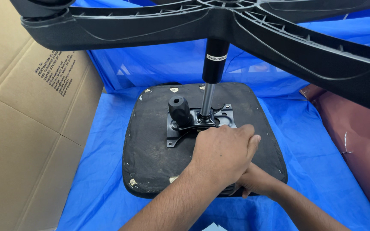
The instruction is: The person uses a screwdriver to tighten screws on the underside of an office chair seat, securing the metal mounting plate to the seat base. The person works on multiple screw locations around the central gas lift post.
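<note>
While the left hand (223, 154) lay curled, knuckles up, on the upturned black fabric-covered seat pad (150, 158), its fingertips touched the black metal mounting plate (185, 128). Beneath it, the right hand (258, 182) gripped the pad's near edge. A steel gas-lift column (208, 92) rose to the ribbed black plastic star base (279, 30) above crinkled blue sheeting (313, 149).

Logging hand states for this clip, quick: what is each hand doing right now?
Left hand: fingers curled, resting on the metal plate of the upturned seat; grip cannot be told.
Right hand: mostly hidden beneath the left; cannot be told.
</note>
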